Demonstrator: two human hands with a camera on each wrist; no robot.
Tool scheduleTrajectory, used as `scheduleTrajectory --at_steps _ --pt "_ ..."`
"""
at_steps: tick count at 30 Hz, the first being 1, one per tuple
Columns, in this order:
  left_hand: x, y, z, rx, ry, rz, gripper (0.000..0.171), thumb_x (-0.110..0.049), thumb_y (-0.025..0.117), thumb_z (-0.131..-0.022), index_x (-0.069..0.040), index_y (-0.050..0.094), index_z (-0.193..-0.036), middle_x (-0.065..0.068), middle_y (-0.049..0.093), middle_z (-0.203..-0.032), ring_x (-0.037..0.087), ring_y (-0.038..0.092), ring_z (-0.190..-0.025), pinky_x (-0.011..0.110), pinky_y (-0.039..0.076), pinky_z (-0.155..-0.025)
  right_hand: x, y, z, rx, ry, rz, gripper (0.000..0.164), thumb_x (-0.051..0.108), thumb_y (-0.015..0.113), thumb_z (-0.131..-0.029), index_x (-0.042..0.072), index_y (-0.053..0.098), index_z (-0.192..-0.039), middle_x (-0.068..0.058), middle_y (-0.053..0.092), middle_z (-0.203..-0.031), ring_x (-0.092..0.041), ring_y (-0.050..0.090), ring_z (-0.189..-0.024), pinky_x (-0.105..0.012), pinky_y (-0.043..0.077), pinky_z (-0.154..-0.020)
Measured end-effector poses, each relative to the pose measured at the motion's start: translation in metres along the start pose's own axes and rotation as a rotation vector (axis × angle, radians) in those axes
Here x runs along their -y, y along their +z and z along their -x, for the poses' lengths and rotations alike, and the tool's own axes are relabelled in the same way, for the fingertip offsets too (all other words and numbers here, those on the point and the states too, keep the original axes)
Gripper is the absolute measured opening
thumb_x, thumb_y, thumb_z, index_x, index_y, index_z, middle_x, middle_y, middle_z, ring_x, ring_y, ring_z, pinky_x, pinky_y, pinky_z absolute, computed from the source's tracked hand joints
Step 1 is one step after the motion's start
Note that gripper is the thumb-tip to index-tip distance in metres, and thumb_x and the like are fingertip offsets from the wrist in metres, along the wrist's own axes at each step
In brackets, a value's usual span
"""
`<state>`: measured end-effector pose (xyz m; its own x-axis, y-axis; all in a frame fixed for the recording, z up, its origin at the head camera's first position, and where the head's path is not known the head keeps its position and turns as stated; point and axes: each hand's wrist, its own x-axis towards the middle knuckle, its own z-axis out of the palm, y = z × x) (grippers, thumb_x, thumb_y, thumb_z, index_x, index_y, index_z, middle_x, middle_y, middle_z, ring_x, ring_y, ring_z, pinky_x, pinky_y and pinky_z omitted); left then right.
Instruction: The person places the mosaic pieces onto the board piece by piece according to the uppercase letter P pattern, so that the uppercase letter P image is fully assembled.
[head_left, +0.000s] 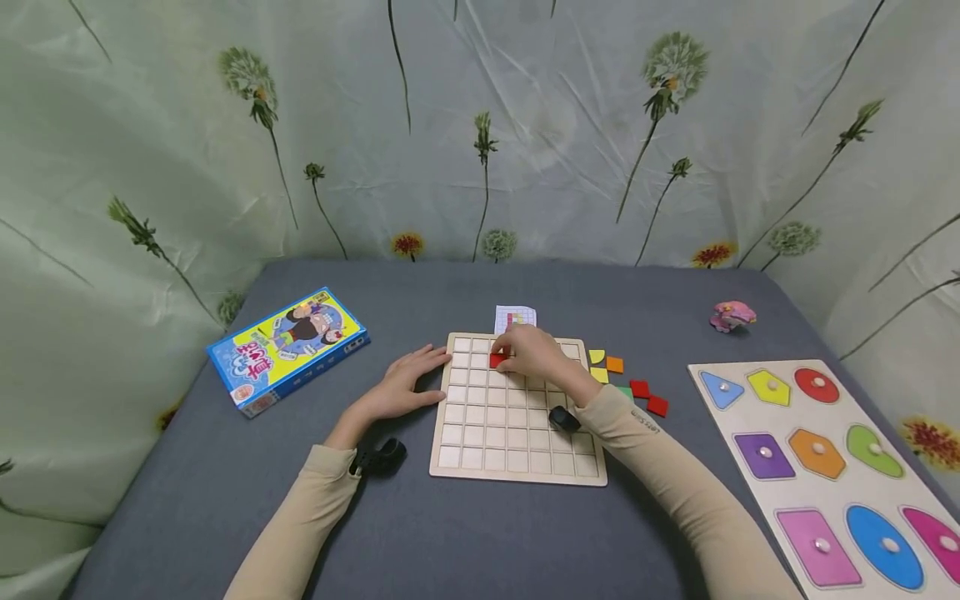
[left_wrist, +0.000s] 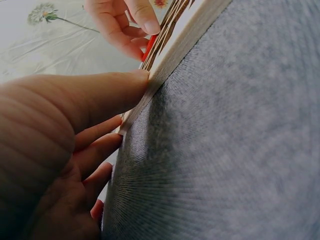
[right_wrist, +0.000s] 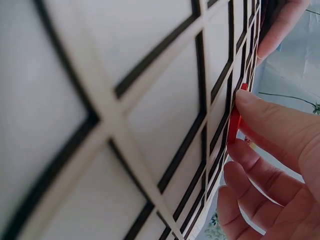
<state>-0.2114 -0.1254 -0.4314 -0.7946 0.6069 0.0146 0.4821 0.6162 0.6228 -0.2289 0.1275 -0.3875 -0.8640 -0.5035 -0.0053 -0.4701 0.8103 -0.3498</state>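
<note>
A light wooden grid board (head_left: pixel 495 417) with rows of white square cells lies on the dark cloth. My right hand (head_left: pixel 529 354) is over its upper part and pinches a red square tile (head_left: pixel 497 361) between thumb and fingers. In the right wrist view the red tile (right_wrist: pixel 235 120) is at the grid surface; whether it sits inside a cell I cannot tell. At the board's left edge my left hand (head_left: pixel 408 382) lies with fingers extended, and its thumb and fingertips touch the rim (left_wrist: pixel 165 65). Behind the board a small pattern card (head_left: pixel 515 316) is partly covered by my right hand.
Right of the board lie loose red tiles (head_left: pixel 657 406), an orange tile (head_left: pixel 615 365), yellow pieces (head_left: pixel 598 375) and a green piece (head_left: pixel 626 392). A blue-yellow box (head_left: pixel 288 350) stands left. Farther right are a shape puzzle board (head_left: pixel 817 475) and a pink figurine (head_left: pixel 732 316).
</note>
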Motion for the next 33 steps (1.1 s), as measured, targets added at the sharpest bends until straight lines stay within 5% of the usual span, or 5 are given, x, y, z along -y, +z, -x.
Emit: scheduleTrajectory --at_steps 8,15,33 --pt "0.0 0.002 0.003 -0.009 0.0 0.002 0.062 -0.024 0.063 -0.088 -0.007 0.04 -0.143 0.016 0.035 -0.151 0.039 0.019 -0.144 0.063 0.014 -0.111 0.001 0.002 0.0 0.004 -0.007 0.01 0.018 0.019 0.075 -0.079 0.01 0.073 -0.095 -0.006 0.068 -0.089 -0.016 0.059 -0.079 -0.028 0.047 -0.067" --pt "0.001 0.003 0.001 -0.004 0.005 0.005 0.063 -0.025 0.063 -0.088 -0.008 0.039 -0.143 0.014 0.034 -0.152 0.036 0.018 -0.145 0.062 0.014 -0.111 -0.003 -0.004 0.007 0.027 -0.003 -0.01 0.025 0.015 0.072 -0.081 0.009 0.071 -0.105 -0.007 0.071 -0.106 -0.019 0.065 -0.092 -0.031 0.051 -0.075" --pt "0.002 0.0 0.001 0.003 -0.005 0.022 0.064 -0.024 0.064 -0.087 -0.008 0.038 -0.144 0.014 0.032 -0.153 0.037 0.017 -0.145 0.06 0.012 -0.113 -0.021 -0.029 0.052 -0.076 0.038 -0.043 0.028 0.012 0.067 -0.084 0.004 0.068 -0.111 -0.011 0.068 -0.103 -0.021 0.061 -0.082 -0.031 0.048 -0.066"
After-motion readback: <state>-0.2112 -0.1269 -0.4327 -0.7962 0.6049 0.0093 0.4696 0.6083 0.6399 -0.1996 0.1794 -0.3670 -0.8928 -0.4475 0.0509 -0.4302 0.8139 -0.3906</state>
